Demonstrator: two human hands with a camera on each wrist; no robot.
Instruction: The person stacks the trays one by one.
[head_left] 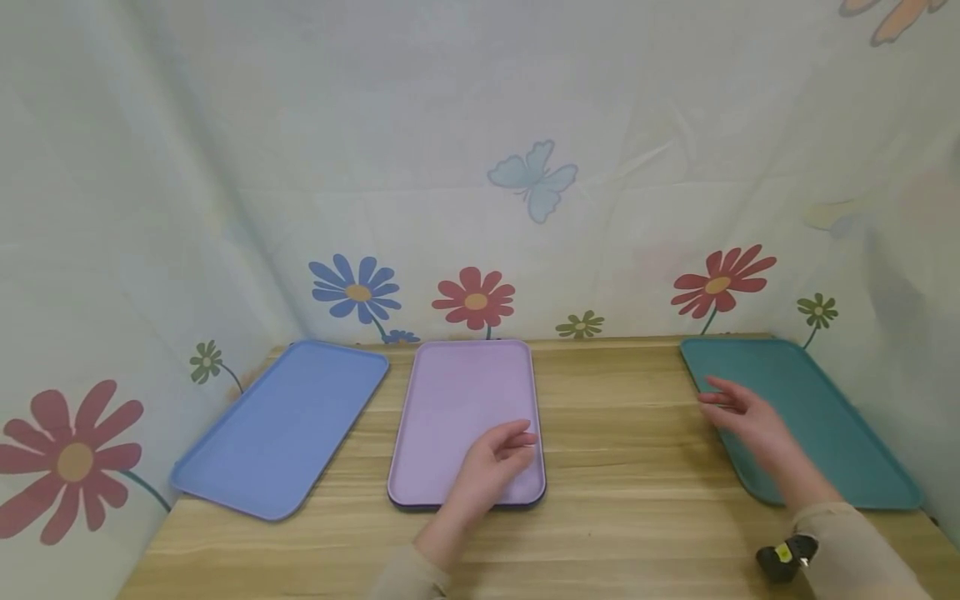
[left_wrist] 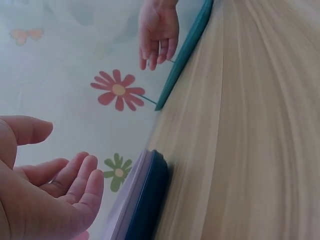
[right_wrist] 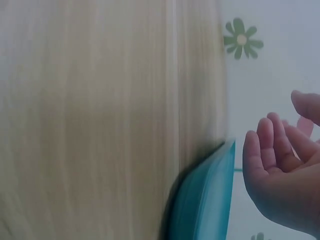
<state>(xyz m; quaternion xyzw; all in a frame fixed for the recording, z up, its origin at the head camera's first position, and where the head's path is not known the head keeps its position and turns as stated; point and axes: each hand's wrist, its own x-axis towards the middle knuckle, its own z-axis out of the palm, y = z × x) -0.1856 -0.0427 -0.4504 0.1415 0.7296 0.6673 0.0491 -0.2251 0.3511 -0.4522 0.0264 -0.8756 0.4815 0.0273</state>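
My left hand (head_left: 491, 465) hovers over the right part of the pink-purple tray (head_left: 457, 392), its fingers loosely bent with nothing in them. Under that tray's rim shows a dark blue edge (left_wrist: 150, 200) of another tray. Over the left side of the teal tray (head_left: 832, 433) hangs my right hand (head_left: 750, 421), relaxed and holding nothing. In the right wrist view the same hand (right_wrist: 287, 170) has its fingers slightly curled, thumb apart. The left wrist view shows the left hand (left_wrist: 55, 190) with its thumb spread from the fingers.
A blue tray (head_left: 285, 429) lies at the left of the wooden table (head_left: 615, 517). Behind and at both sides hangs a pale cloth (head_left: 420, 108) printed with flowers and a butterfly. A black strapped device (head_left: 786, 557) sits at the right wrist.
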